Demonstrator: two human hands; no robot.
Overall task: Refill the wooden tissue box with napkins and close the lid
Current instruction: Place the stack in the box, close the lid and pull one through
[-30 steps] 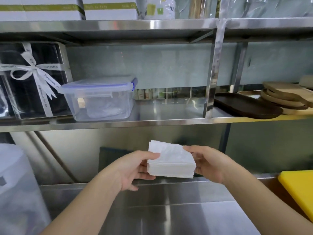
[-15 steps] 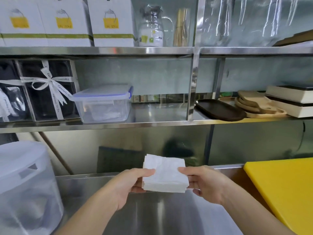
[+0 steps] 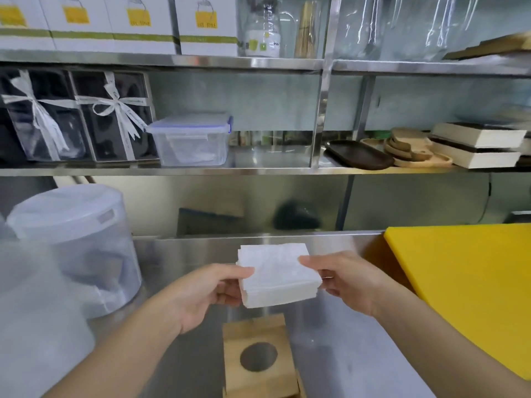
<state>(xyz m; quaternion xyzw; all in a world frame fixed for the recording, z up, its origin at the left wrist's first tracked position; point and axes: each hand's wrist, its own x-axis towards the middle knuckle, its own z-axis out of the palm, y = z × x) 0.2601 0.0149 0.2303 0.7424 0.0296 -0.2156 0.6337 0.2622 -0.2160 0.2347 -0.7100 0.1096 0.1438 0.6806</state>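
Note:
A thick stack of white napkins (image 3: 277, 275) is held in the air between both hands above the steel counter. My left hand (image 3: 207, 291) grips its left edge, thumb on top. My right hand (image 3: 342, 278) grips its right edge. Below the stack, near the bottom of the view, stands the wooden tissue box (image 3: 258, 360). Its wooden lid with a round dark hole faces me and looks tilted up; the box's inside is hidden from here.
A yellow cutting board (image 3: 465, 285) lies on the counter at the right. A large translucent plastic container (image 3: 77, 248) stands at the left. The shelf above holds a clear lidded tub (image 3: 191, 139), ribboned black gift boxes (image 3: 112, 116) and wooden trays (image 3: 413, 152).
The view has tilted down and the hands with the napkin stack have come lower over the counter. The wooden tissue box has come into sight below the stack.

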